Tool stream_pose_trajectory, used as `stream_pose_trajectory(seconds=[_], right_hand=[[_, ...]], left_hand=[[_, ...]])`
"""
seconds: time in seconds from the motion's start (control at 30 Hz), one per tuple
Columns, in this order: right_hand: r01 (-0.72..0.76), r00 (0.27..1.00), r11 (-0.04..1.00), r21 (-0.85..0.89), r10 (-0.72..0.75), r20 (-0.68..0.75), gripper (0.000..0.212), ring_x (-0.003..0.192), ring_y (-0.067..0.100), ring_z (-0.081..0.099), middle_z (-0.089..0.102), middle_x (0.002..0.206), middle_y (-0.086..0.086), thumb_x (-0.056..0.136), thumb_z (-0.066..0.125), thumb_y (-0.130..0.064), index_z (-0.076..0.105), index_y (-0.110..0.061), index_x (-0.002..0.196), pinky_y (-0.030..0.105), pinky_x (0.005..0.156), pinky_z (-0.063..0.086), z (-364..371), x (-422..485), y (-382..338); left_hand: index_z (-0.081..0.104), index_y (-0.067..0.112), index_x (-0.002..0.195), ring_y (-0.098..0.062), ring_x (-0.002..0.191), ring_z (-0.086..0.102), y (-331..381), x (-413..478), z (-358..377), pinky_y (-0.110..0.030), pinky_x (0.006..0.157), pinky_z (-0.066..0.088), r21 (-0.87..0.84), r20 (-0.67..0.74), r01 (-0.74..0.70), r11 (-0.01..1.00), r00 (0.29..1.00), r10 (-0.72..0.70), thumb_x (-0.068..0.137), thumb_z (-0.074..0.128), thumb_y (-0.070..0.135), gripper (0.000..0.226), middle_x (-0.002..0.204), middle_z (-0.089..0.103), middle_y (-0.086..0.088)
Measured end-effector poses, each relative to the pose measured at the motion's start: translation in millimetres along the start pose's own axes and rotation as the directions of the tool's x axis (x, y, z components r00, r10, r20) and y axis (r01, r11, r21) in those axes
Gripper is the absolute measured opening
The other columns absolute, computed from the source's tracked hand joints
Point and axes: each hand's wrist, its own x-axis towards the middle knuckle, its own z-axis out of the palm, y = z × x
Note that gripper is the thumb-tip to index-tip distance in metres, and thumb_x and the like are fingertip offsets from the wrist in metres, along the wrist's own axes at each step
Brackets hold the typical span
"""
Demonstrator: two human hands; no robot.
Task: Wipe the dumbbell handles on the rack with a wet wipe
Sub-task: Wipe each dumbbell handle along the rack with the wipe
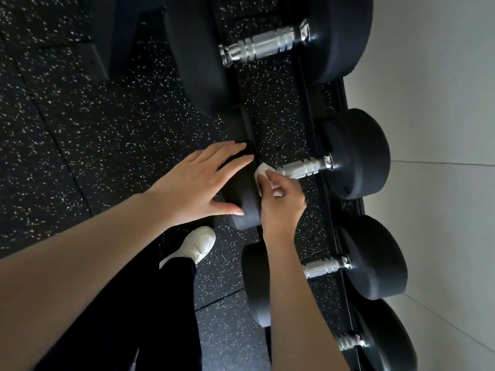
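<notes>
Several black dumbbells with chrome handles lie across a black rack (340,108) along the wall. My right hand (281,202) pinches a white wet wipe (262,170) against the near end of the middle dumbbell's chrome handle (302,167). My left hand (203,180) rests with straight fingers on that dumbbell's near black head (243,199). A bigger dumbbell's handle (262,45) shows above, and two more handles (324,267) (351,341) show below; my right forearm hides part of the lower ones.
The floor is black rubber with white speckles (93,135). My white shoe (198,245) and dark trouser leg stand close to the rack's front. A pale wall (442,129) runs right behind the rack.
</notes>
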Motion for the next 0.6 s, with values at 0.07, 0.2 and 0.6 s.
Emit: stream_pose_trajectory(seconds=[0.07, 0.2, 0.6], right_hand=[[-0.012, 0.999, 1.000, -0.016, 0.013, 0.042, 0.019, 0.065, -0.005, 0.053, 0.061, 0.094, 0.006, 0.079, 0.071, -0.007, 0.071, -0.010, 0.098, 0.006, 0.060, 0.041, -3, -2, 0], [0.053, 0.997, 0.991, -0.125, -0.045, 0.066, 0.020, 0.067, 0.004, 0.052, 0.061, 0.092, 0.011, 0.080, 0.069, -0.003, 0.072, -0.007, 0.099, 0.006, 0.061, 0.041, -4, 1, -4], [0.064, 0.968, 0.769, -0.637, 0.106, 0.226, 0.022, 0.088, 0.031, 0.063, 0.068, 0.094, 0.011, 0.091, 0.055, -0.037, 0.064, -0.029, 0.109, 0.031, 0.065, 0.044, -2, 18, -37]], left_hand=[[0.034, 0.015, 0.145, -0.026, 0.136, 0.033, -2, 0, 0, -0.043, 0.101, 0.039, -0.020, 0.016, 0.002, 1.000, 1.000, -0.002, 0.075, 0.054, 0.064, 0.088, 0.150, 0.032, -0.007], [0.038, 0.016, 0.143, -0.028, 0.132, 0.037, -3, 2, 0, -0.043, 0.098, 0.042, -0.041, 0.008, 0.008, 0.999, 1.000, -0.008, 0.073, 0.055, 0.065, 0.088, 0.149, 0.035, -0.007], [0.026, 0.023, 0.144, -0.027, 0.133, 0.032, -8, -1, 8, -0.046, 0.091, 0.048, -0.118, -0.045, -0.001, 0.993, 0.999, -0.005, 0.074, 0.048, 0.067, 0.086, 0.150, 0.033, -0.006]])
